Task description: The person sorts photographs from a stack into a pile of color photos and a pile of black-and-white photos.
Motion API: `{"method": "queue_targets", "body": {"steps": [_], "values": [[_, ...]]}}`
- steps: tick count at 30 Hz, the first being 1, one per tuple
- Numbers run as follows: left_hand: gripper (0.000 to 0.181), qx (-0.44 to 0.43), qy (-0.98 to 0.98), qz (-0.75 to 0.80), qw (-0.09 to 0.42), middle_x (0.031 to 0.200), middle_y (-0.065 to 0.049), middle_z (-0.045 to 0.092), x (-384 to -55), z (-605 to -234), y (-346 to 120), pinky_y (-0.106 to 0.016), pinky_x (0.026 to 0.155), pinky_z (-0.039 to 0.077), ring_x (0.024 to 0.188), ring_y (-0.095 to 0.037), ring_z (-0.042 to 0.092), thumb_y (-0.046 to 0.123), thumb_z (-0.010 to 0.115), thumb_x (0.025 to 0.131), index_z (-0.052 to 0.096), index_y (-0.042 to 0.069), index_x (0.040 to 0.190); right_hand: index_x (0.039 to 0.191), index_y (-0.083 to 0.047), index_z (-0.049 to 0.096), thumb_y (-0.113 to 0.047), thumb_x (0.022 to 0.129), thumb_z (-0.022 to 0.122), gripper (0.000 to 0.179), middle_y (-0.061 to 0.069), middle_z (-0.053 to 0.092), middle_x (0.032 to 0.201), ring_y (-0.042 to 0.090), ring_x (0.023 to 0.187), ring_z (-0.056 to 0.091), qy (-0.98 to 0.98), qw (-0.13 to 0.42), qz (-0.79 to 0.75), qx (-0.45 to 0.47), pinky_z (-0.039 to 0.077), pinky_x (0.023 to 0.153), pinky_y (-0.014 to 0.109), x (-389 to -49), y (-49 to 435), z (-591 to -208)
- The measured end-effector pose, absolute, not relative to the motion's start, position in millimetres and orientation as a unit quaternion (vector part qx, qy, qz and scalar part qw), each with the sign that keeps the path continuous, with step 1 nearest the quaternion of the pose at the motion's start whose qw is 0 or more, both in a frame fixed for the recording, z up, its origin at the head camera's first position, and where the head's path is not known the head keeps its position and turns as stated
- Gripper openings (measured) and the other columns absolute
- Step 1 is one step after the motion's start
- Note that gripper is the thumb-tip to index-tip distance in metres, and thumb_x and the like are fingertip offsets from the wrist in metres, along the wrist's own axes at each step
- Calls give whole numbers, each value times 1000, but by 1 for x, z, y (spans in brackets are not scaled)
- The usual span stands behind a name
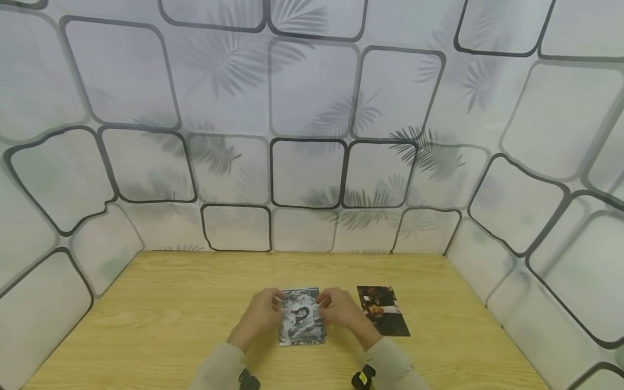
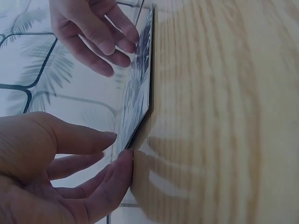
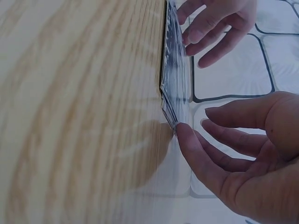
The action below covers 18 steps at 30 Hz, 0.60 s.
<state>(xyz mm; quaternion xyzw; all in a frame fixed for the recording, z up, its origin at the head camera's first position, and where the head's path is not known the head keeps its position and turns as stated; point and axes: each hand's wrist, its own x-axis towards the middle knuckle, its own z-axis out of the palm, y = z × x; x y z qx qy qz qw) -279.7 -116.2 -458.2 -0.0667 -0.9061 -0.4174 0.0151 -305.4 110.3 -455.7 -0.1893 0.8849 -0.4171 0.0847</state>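
A small stack of photo prints (image 1: 301, 319) lies on the wooden table, its top print a black-and-white picture of a person. At the stack's left edge is my left hand (image 1: 263, 310), one fingertip touching the edge in the left wrist view while the other fingers stay loosely bent. Opposite, my right hand (image 1: 339, 307) meets the right edge. The right wrist view shows a digit of the right hand (image 3: 243, 154) against the stack's corner (image 3: 170, 114), where several thin layers are slightly offset. Neither hand visibly pinches the prints.
To the right of the right hand, a dark colour photo print (image 1: 382, 311) lies apart on the wooden table (image 1: 195, 287). A patterned white backdrop (image 1: 307, 173) with dark rounded outlines and leaf shapes encloses the table at the back and sides.
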Motion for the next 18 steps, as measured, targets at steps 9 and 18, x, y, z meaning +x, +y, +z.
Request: {"method": "queue_targets", "body": {"steps": [9, 18], "values": [[49, -53, -904, -423, 14, 105, -22, 69, -281, -460, -114, -42, 78, 63, 90, -26, 68, -4, 77, 81, 59, -7, 127, 110, 6, 69, 2, 90, 66, 21, 18, 70, 97, 20, 71, 70, 897, 74, -392, -191, 61, 61, 32, -305, 107, -456], [54, -41, -884, -465, -1, 98, -16, 71, -280, -462, -113, -32, 66, 60, 80, -18, 66, -1, 78, 84, 55, -8, 132, 109, 5, 70, 0, 90, 66, 20, 16, 70, 96, 21, 76, 69, 903, 72, -379, -191, 60, 62, 33, -306, 107, -457]]}}
